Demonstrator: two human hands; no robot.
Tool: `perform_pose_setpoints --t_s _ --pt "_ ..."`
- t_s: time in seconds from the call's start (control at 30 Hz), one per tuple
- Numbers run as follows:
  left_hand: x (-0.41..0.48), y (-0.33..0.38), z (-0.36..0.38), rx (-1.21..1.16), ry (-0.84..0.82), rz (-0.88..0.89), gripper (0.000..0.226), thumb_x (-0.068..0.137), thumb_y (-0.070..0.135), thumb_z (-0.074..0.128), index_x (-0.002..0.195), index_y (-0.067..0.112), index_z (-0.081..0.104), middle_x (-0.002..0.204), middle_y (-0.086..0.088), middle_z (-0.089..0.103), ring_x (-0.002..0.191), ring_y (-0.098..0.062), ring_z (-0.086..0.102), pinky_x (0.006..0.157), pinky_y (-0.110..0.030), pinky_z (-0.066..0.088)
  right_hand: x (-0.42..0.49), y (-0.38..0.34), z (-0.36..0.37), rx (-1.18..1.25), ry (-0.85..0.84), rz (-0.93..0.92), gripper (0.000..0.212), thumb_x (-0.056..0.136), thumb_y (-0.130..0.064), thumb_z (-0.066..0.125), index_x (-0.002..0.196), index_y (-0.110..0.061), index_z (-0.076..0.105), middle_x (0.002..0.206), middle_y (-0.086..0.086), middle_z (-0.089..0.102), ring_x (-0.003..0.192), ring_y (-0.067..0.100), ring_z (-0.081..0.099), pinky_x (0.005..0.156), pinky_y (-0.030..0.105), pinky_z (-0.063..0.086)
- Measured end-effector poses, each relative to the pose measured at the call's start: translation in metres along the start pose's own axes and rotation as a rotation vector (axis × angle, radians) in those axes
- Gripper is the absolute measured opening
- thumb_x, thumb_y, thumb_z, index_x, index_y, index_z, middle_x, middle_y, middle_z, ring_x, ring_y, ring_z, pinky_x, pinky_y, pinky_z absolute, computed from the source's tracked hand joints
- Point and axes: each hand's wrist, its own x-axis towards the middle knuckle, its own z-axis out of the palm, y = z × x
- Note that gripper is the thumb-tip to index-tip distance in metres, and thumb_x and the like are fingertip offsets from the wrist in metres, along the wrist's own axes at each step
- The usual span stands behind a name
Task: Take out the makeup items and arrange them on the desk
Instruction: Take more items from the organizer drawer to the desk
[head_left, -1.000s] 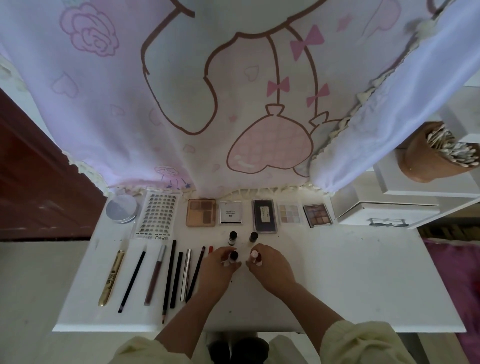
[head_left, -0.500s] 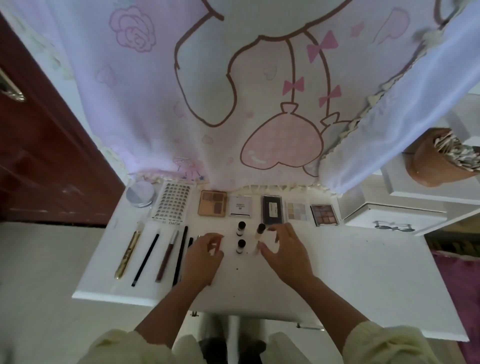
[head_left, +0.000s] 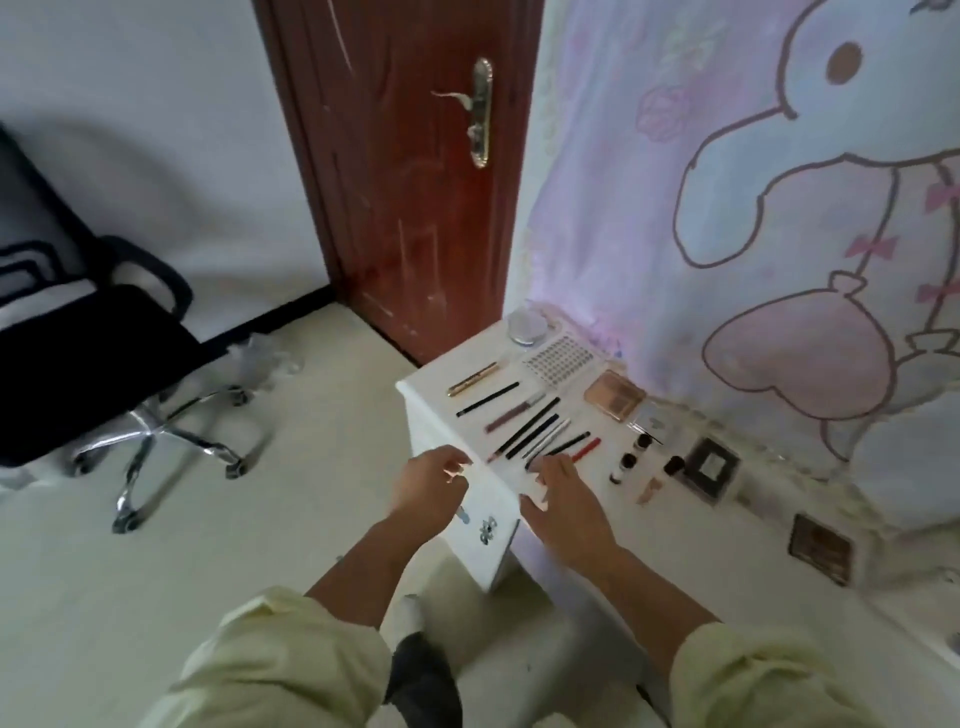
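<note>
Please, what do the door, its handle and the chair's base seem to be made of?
The door looks like wood under a glossy red-brown varnish: grain lines and pale scratches show. Its handle seems to be metal with a brass-toned, slightly shiny finish. The chair's base looks like chromed metal, judging by the bright, mirror-like glints on its legs.

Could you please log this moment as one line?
left hand: open, at desk edge | right hand: open, by pencils | bottles: untouched

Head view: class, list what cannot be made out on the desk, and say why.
Pencils: some near ends, head view, covered by the right hand.
Left hand: head view, motion blur; whether it pinches anything is unclear.
Brown palette: head view, shades blurred.
Desk: right end cut off by frame edge.
</note>
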Motion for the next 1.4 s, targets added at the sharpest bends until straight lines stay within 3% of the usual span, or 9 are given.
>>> perform_pose_setpoints --t_s 0.13,0.23,0.33,0.43,0.63,1.0,1.4 --pt "-0.066 -0.046 -0.046 -0.020 0.142 -0.142 0.031 0.082 0.004 0.056 0.106 0.018 0.069 0.099 0.002 0.067 0.088 -0.015 0.062 0.077 -0.021 0.045 -0.019 -0.055 0.035 -0.064 -0.207 -0.123 0.034 0.090 -0.032 0.060 0.118 -0.015 0.051 0.117 -0.001 0.048 0.086 0.016 0.060 0.071 0.021 0.047" --pt "-0.117 -0.084 -0.089 -0.036 0.284 -0.258 0.029 0.082 0.006 0.058 0.106 0.017 0.069 0.102 0.000 0.067 0.091 -0.016 0.061 0.077 -0.021 0.044 -0.025 -0.113 0.062 -0.111 -0.387 -0.250 0.036 0.091 -0.034 0.057 0.120 -0.014 0.048 0.122 0.002 0.045 0.098 0.020 0.058 0.085 0.032 0.048" --pt "-0.175 -0.133 -0.132 -0.027 0.394 -0.389 0.029 0.084 0.009 0.058 0.110 0.018 0.068 0.106 0.000 0.066 0.095 -0.017 0.061 0.077 -0.021 0.043 -0.040 -0.179 0.097 -0.198 -0.601 -0.396 0.042 0.093 -0.034 0.056 0.126 -0.011 0.045 0.128 0.005 0.041 0.107 0.025 0.056 0.090 0.032 0.044" --pt "-0.227 -0.178 -0.171 -0.023 0.475 -0.495 0.030 0.085 0.012 0.058 0.113 0.019 0.066 0.111 0.000 0.065 0.100 -0.018 0.060 0.081 -0.022 0.043 -0.055 -0.245 0.132 -0.281 -0.708 -0.523 0.048 0.094 -0.037 0.054 0.131 -0.010 0.042 0.133 0.007 0.040 0.114 0.027 0.053 0.092 0.031 0.042" --pt "-0.348 -0.278 -0.266 0.013 0.626 -0.687 0.031 0.087 0.020 0.059 0.118 0.021 0.064 0.117 -0.003 0.062 0.107 -0.021 0.059 0.086 -0.024 0.042 -0.118 -0.417 0.216 -0.342 -0.761 -0.791 0.051 0.093 -0.038 0.054 0.133 -0.010 0.040 0.138 0.007 0.038 0.124 0.027 0.047 0.099 0.036 0.041" --pt "-0.608 -0.451 -0.432 0.208 0.789 -1.060 0.038 0.091 0.034 0.053 0.128 0.023 0.055 0.126 -0.002 0.055 0.115 -0.022 0.054 0.087 -0.030 0.044 -0.311 -0.705 0.375 -0.381 -0.857 -1.160 0.043 0.094 -0.036 0.049 0.129 -0.013 0.041 0.133 0.004 0.040 0.115 0.025 0.048 0.089 0.036 0.044" --pt "-0.756 -0.636 -0.588 0.135 0.929 -1.256 0.040 0.091 0.034 0.054 0.129 0.022 0.054 0.128 -0.001 0.054 0.115 -0.021 0.054 0.084 -0.028 0.044 -0.437 -0.961 0.546 -0.477 -0.917 -1.426 0.045 0.092 -0.036 0.050 0.130 -0.013 0.043 0.134 0.007 0.043 0.119 0.026 0.047 0.094 0.037 0.042"
